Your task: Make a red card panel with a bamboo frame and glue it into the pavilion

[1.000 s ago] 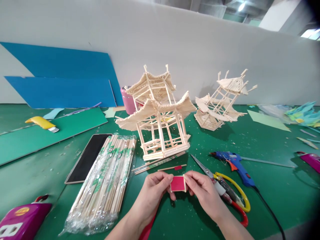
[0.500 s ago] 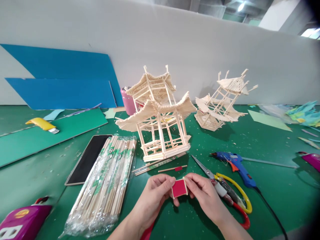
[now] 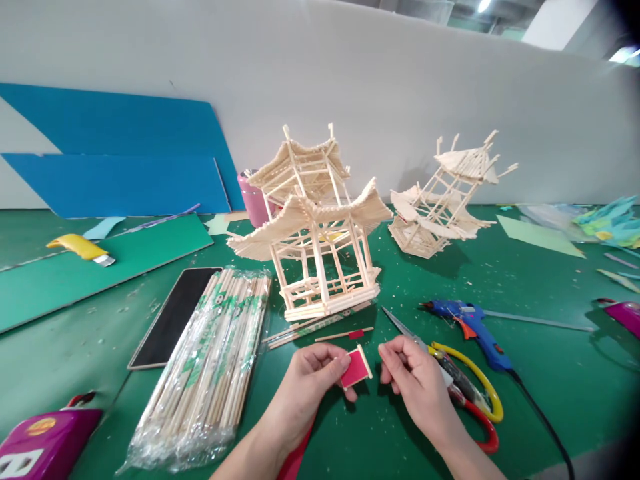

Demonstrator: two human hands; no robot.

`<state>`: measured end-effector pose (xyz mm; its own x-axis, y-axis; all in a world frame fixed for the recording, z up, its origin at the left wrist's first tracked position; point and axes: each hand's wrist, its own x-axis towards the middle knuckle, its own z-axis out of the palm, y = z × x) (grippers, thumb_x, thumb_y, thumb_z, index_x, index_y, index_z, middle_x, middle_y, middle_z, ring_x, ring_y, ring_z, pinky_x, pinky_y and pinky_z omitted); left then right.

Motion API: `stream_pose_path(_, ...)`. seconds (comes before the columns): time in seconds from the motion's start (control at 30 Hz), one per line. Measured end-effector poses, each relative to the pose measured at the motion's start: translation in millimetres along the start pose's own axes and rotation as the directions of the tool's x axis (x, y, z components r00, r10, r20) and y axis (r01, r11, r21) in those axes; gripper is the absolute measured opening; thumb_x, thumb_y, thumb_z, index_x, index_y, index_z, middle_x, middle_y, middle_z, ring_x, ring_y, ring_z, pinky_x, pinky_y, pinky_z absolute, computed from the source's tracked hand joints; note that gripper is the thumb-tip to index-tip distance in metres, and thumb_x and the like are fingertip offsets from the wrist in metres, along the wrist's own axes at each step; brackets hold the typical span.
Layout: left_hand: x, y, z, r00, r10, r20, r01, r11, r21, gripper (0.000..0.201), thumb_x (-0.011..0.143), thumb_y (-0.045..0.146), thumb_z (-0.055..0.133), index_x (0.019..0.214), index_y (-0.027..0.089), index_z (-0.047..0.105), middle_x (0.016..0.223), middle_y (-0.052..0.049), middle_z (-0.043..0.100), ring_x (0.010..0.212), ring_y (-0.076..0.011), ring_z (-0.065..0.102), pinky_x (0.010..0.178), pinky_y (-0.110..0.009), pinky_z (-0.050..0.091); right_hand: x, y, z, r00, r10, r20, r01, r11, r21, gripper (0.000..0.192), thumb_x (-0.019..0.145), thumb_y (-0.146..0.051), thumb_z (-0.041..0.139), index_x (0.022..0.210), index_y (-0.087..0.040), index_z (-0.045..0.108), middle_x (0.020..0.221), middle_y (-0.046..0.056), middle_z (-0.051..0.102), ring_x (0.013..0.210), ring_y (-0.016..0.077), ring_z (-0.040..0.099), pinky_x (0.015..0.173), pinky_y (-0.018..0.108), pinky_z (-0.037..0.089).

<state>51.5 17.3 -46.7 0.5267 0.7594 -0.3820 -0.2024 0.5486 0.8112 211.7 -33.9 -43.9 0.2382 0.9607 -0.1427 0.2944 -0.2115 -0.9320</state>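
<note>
In the head view my left hand [image 3: 313,380] pinches a small red panel [image 3: 354,371] edged with thin wooden sticks. Its thumb lies on the panel's left side, and the stick along the right edge sticks out at both ends. To the right, apart from the panel, my right hand [image 3: 417,383] has thumb and index finger pressed together; whether anything is between them is too small to see. Behind the hands lies a thin stick with a red piece [image 3: 356,334] on it. A red strip [image 3: 299,457] shows under my left forearm.
A stick-built pavilion [image 3: 357,210] stands ahead, with a second, tilted one [image 3: 463,165] behind right. Scissors [image 3: 493,380] and a blue glue gun [image 3: 475,327] lie right. Bagged chopsticks [image 3: 210,360], a phone [image 3: 167,327] and a yellow utility knife [image 3: 80,247] lie left.
My right hand has let go of the red panel's right edge and moved slightly right. The panel, still in my left hand, has tilted. The view has shifted a little.
</note>
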Motion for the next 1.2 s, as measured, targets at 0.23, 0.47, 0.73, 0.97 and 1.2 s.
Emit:
stream_pose_path(0.23,0,2,1.4,1.000,0.007,-0.013,-0.007,0.999,0.039,0.020,0.077,0.030,0.060,0.070,0.011,0.061,0.050,-0.003,0.064,0.047,-0.0107,0.055,0.055,-0.022,0.038,-2,0,0,0.999,-0.048,-0.007,0.048,0.998,-0.032,0.040,0.091,-0.044,0.031,0.059,-0.021,0.039,0.048,-0.005,0.042,0.045,0.0097,0.041,0.045,0.021,0.033)
stream_pose_path(0.47,1,2,0.2,1.000,0.017,-0.022,-0.016,0.999,0.040,0.021,0.078,0.032,0.059,0.070,0.012,0.060,0.049,-0.003,0.064,0.047,-0.0111,0.054,0.056,-0.022,0.038,-2,5,-2,0.989,-0.143,-0.035,0.141,0.988,-0.057,0.045,0.091,-0.041,0.029,0.051,-0.021,0.037,0.050,-0.003,0.040,0.048,0.0113,0.041,0.048,0.024,0.032)
stream_pose_path(0.73,-1,2,1.5,0.999,0.016,-0.042,-0.013,0.998,0.059,0.021,0.075,0.033,0.062,0.070,0.012,0.060,0.046,-0.002,0.063,0.045,-0.0108,0.053,0.053,-0.021,0.036,1,8,-4,0.981,-0.158,-0.115,0.144,0.982,-0.121,0.020,0.085,-0.038,0.046,0.084,-0.020,0.054,0.064,-0.001,0.052,0.057,0.0134,0.049,0.054,0.023,0.039)
stream_pose_path(0.97,-1,4,2.6,0.997,0.064,-0.050,-0.057,0.989,0.137,0.021,0.074,0.031,0.062,0.067,0.012,0.061,0.048,-0.002,0.061,0.045,-0.0110,0.053,0.053,-0.022,0.038,4,-16,-1,0.972,-0.214,0.102,0.221,0.973,-0.062,0.026,0.084,-0.036,0.049,0.104,-0.020,0.051,0.079,0.001,0.057,0.067,0.0143,0.053,0.059,0.024,0.042)
stream_pose_path(1.2,-2,6,4.4,0.993,0.100,-0.057,-0.092,0.988,0.127,0.019,0.071,0.030,0.065,0.070,0.011,0.063,0.057,-0.002,0.064,0.047,-0.0117,0.055,0.054,-0.023,0.040,15,-23,8,0.952,-0.193,0.236,0.212,0.976,-0.058,0.021,0.083,-0.035,0.049,0.073,-0.018,0.054,0.059,-0.003,0.052,0.054,0.0109,0.048,0.050,0.021,0.038)
